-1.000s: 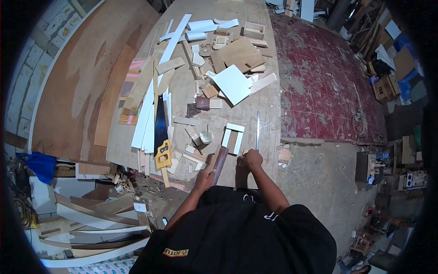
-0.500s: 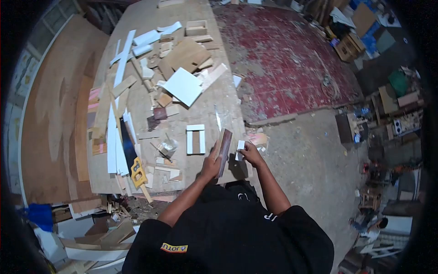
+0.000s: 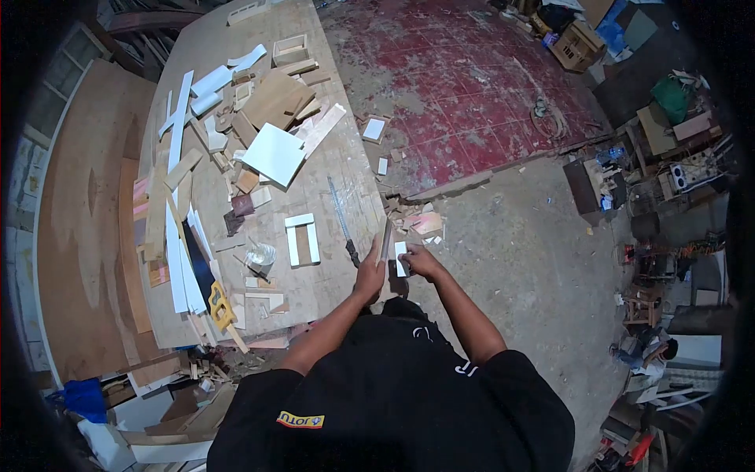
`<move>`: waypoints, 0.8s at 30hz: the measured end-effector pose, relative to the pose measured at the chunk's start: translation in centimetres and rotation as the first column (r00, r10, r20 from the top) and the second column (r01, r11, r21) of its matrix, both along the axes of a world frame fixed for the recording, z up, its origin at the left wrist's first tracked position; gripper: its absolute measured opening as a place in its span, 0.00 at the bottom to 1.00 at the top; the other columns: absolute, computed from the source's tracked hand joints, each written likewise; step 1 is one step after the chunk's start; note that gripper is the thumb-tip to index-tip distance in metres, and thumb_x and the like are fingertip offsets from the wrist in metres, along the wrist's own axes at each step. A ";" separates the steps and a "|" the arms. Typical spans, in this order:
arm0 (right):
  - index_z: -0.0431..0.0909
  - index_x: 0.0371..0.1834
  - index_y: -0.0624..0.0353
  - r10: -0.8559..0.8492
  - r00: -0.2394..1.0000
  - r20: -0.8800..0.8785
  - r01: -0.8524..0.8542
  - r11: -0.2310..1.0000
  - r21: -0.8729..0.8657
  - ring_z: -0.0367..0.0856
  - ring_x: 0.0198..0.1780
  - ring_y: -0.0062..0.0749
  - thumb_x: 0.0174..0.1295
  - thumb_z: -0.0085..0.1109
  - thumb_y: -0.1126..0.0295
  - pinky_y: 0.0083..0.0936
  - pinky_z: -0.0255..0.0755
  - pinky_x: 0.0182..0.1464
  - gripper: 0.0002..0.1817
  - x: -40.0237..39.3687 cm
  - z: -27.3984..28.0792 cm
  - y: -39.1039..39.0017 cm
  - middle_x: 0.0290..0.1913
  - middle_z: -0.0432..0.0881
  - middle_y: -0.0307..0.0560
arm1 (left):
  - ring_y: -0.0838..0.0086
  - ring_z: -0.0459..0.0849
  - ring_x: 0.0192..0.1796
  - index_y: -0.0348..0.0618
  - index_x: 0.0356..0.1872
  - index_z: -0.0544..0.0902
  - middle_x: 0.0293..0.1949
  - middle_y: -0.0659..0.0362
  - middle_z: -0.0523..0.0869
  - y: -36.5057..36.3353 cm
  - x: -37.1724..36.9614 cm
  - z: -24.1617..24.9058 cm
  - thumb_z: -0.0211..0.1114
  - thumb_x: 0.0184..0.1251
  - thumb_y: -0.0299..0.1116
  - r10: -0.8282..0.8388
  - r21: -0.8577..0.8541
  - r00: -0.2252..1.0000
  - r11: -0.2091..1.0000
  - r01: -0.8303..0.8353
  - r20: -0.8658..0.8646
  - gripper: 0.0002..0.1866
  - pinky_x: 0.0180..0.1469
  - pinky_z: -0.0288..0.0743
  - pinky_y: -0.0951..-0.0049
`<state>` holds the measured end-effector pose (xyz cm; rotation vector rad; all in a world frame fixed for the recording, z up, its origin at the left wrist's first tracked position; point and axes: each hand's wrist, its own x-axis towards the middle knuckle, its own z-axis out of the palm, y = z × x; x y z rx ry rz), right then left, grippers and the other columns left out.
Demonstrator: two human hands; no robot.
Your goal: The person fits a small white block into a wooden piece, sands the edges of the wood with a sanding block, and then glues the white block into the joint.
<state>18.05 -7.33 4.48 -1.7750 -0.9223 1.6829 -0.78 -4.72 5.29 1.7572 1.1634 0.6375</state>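
My left hand [image 3: 370,275] is closed around a long sanding block [image 3: 386,240], a wooden strip whose reddish-brown face is now seen nearly edge-on. Beside it, my right hand [image 3: 422,262] pinches a small white piece [image 3: 402,259] between thumb and fingers. A narrow gap shows between the piece and the block, just off the table's right edge. On the table, left of my hands, lies a small white-edged rectangular frame [image 3: 292,245]. A thin metal strip [image 3: 338,204] with a dark end rests near my left fingers.
The wooden worktable [image 3: 346,169] bears a yellow-handled handsaw [image 3: 221,307], a white square panel [image 3: 273,154], brown sandpaper pieces [image 3: 243,204], a clear plastic cup [image 3: 260,254] and many offcuts. Scraps lie on the floor. A person [image 3: 646,352] is at the far right.
The view has shifted, so the table appears further left. Both hands now sit past the table's right edge. The sanding block has turned from showing its brown face to nearly edge-on.
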 end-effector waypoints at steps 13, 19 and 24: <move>0.74 0.49 0.60 -0.051 0.996 -0.067 0.057 0.993 0.099 0.80 0.29 0.27 0.70 0.48 0.68 0.29 0.77 0.28 0.10 -2.4 -5.1 1.3 0.30 0.80 0.43 | 0.45 0.82 0.52 0.43 0.73 0.56 0.52 0.34 0.79 -0.3 0.3 -1.9 0.48 0.73 0.35 0.049 -0.082 0.999 0.996 -0.048 0.012 0.29 0.53 0.74 0.60; 0.73 0.47 0.60 0.227 0.971 -0.076 -0.210 0.961 0.178 0.81 0.30 0.30 0.70 0.50 0.66 0.29 0.80 0.27 0.10 -2.7 -5.4 -0.1 0.31 0.81 0.43 | 0.46 0.81 0.53 0.44 0.73 0.58 0.54 0.34 0.78 0.3 -0.4 -2.1 0.47 0.74 0.37 0.078 -0.111 0.997 0.991 -0.077 0.004 0.28 0.53 0.74 0.62; 0.74 0.49 0.60 0.374 0.927 -0.020 -0.367 0.917 0.157 0.81 0.29 0.32 0.69 0.51 0.64 0.32 0.81 0.20 0.12 -2.7 -4.9 -0.9 0.33 0.80 0.47 | 0.46 0.81 0.54 0.46 0.73 0.58 0.55 0.34 0.77 -0.1 -0.6 -3.8 0.47 0.74 0.37 0.117 0.002 0.991 0.993 -0.117 0.060 0.28 0.54 0.74 0.63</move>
